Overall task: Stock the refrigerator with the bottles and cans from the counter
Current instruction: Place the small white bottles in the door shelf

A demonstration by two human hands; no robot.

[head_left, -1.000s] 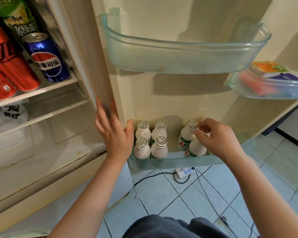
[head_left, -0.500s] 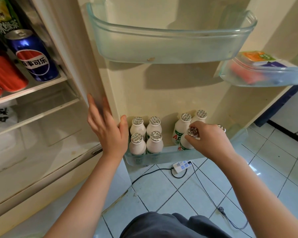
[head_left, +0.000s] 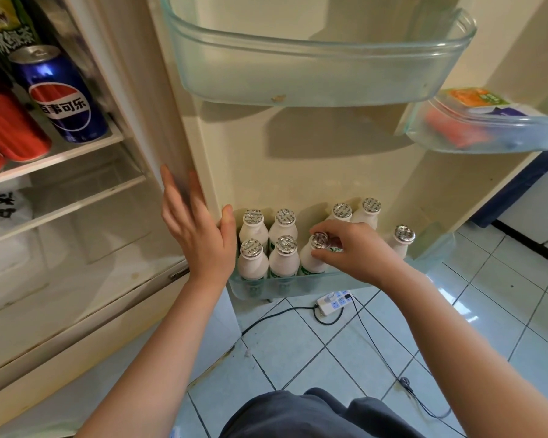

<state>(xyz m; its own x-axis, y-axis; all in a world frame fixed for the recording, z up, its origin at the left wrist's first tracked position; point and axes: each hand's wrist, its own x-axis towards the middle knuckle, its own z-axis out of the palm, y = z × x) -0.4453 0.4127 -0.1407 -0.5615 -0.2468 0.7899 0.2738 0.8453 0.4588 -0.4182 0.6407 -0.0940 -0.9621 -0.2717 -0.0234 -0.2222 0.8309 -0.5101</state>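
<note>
Now | right hand point(head_left: 358, 251) pinches bottle point(head_left: 310, 263) top, beside bin rim point(head_left: 298, 284) | left hand point(head_left: 200, 241) flat on door edge point(head_left: 184, 153)

One wide-angle camera, worn on the person's head, gives the only view. It looks forward and steeply down, squarely at the inner face of the open refrigerator door point(head_left: 298, 159), at arm's reach. The lower door bin point(head_left: 266, 287) sits near the centre, and the upper door bin point(head_left: 298, 77) is at 12 o'clock. The refrigerator's shelves point(head_left: 60, 159) lie from 9 to 10 o'clock and the tiled floor point(head_left: 329, 358) from 4 to 6. Both forearms enter from the bottom edge. The left hand point(head_left: 200, 245) is just left of centre, and the right hand point(head_left: 358, 254), on a bottle point(head_left: 307, 263), is just right. Straight edges bow towards the frame's borders.
</note>
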